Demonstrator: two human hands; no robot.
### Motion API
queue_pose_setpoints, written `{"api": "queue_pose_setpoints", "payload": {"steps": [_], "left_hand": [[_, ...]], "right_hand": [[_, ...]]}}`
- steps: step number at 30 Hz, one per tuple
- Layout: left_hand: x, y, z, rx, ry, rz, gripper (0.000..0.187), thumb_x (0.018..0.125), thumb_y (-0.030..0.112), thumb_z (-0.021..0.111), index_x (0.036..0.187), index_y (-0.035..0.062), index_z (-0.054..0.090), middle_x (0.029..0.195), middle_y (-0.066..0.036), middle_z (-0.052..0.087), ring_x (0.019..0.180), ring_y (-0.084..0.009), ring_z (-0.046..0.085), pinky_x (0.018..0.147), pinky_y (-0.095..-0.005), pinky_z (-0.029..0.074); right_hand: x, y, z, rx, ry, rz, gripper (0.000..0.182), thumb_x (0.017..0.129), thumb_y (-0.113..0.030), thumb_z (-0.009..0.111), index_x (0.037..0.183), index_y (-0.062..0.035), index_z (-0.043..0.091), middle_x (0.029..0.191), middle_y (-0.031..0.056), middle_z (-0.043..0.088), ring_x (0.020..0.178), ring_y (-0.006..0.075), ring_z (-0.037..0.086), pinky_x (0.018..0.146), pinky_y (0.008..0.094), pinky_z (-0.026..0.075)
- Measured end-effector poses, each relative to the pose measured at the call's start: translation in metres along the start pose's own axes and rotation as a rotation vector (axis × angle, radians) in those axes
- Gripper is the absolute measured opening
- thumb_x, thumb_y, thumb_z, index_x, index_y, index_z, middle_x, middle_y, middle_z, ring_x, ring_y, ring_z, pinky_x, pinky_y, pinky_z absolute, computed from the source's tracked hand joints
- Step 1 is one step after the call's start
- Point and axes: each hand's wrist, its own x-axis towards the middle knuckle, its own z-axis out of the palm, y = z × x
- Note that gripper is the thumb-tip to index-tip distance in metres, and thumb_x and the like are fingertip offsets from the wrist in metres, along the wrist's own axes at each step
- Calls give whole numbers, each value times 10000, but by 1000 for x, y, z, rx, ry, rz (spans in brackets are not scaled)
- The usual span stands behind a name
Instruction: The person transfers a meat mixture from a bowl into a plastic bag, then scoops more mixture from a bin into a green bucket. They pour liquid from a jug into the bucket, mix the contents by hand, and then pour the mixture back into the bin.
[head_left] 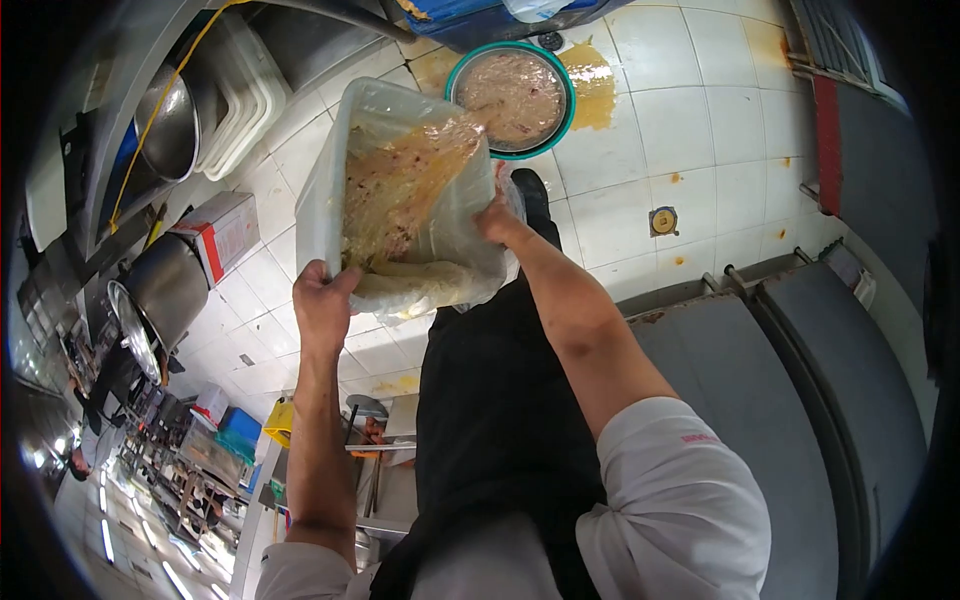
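A large translucent plastic tub (425, 300) is tilted in the air between my hands. My left hand (325, 300) grips its near left edge, thumb over the rim. My right hand (502, 220) is closed on its right side, where some clear plastic shows; those fingers are partly hidden. Inside the tub lies a wet, pinkish-yellow mass (400, 190) that looks like raw meat in liquid. The tub's far right corner points at a round green-rimmed basin (570, 100) on the floor. Similar pinkish meat (512, 97) fills the basin, and a stream appears to join the two.
Yellowish liquid (592, 85) is spread on the white tiles beside the basin. A blue container (480, 25) stands behind it. Stacked white tubs (250, 100), a cardboard box (222, 238) and a metal pot (170, 285) are at left. Grey cabinets (740, 400) line the right. My shoe (532, 190) is near the basin.
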Motion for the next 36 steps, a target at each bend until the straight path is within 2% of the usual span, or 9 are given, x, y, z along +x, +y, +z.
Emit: {"api": "queue_pose_setpoints", "payload": {"steps": [9, 13, 15, 17, 20, 24, 28, 31, 36], "left_hand": [[3, -1, -1, 47, 10, 7, 219, 748, 131, 691, 692, -23, 546, 583, -56, 537, 486, -123, 502, 428, -284, 419], [2, 0, 0, 29, -2, -8, 232, 751, 141, 696, 690, -23, 543, 585, -63, 543, 480, -126, 503, 432, -281, 424], [2, 0, 1, 38, -1, -15, 238, 753, 147, 699, 694, -23, 544, 587, -67, 546, 480, -128, 507, 435, -281, 427], [-2, 10, 1, 85, 11, -8, 240, 755, 150, 700, 700, -24, 546, 590, -71, 549, 482, -130, 512, 435, -280, 430], [-2, 10, 2, 79, 5, -8, 242, 757, 154, 701, 710, -28, 548, 595, -75, 552, 487, -131, 517, 436, -280, 432], [-1, 7, 1, 88, 9, -16, 242, 760, 155, 700, 713, -32, 552, 597, -74, 552, 491, -128, 517, 436, -277, 432], [0, 4, 2, 71, 2, -5, 240, 761, 155, 699, 709, -30, 555, 597, -71, 549, 492, -123, 515, 434, -273, 431], [0, 3, 2, 62, 3, -10, 239, 761, 154, 699, 705, -28, 555, 594, -69, 546, 493, -120, 514, 433, -271, 430], [0, 4, 2, 58, -2, -2, 236, 760, 147, 699, 700, -29, 553, 579, -64, 539, 488, -121, 512, 432, -277, 432]], "right_hand": [[20, 24, 24, -21, 122, -127, 533, 923, -276, 470, 1387, -84, 290, 1414, 183, 431, 1331, 307, 380, 1085, 561, 168], [39, 39, 25, -18, 73, -229, 996, 859, -156, 638, 1469, -57, -143, 1450, 251, 317, 1323, 334, 386, 1093, 377, 322], [49, 31, 18, -729, -211, -266, 547, 930, -359, 394, 1381, -70, 286, 1420, 176, 423, 1342, 287, 354, 1114, 456, 216], [48, 21, 12, -979, -294, -239, 578, 966, -462, 271, 1327, -76, 506, 1375, 131, 498, 1324, 261, 366, 1113, 474, 188], [30, 15, 12, -663, -112, -133, 571, 967, -467, 271, 1298, -76, 524, 1283, 109, 567, 1241, 251, 451, 1078, 410, 264], [13, 7, 4, -239, -55, -52, 544, 920, -359, 405, 1366, -58, 323, 1325, 171, 498, 1248, 291, 452, 1066, 402, 307], [1, 0, -8, 91, -81, -9, 730, 873, -250, 539, 1434, -40, 123, 1367, 233, 428, 1255, 331, 454, 1054, 393, 350], [1, 2, -5, 127, -36, -19, 941, 837, -168, 639, 1485, -26, -28, 1398, 279, 376, 1261, 361, 455, 1045, 387, 382], [31, 30, 29, -49, 191, -100, 662, 863, -384, 578, 1377, -43, 336, 1363, 152, 462, 1266, 247, 428, 1080, 330, 306]]}}
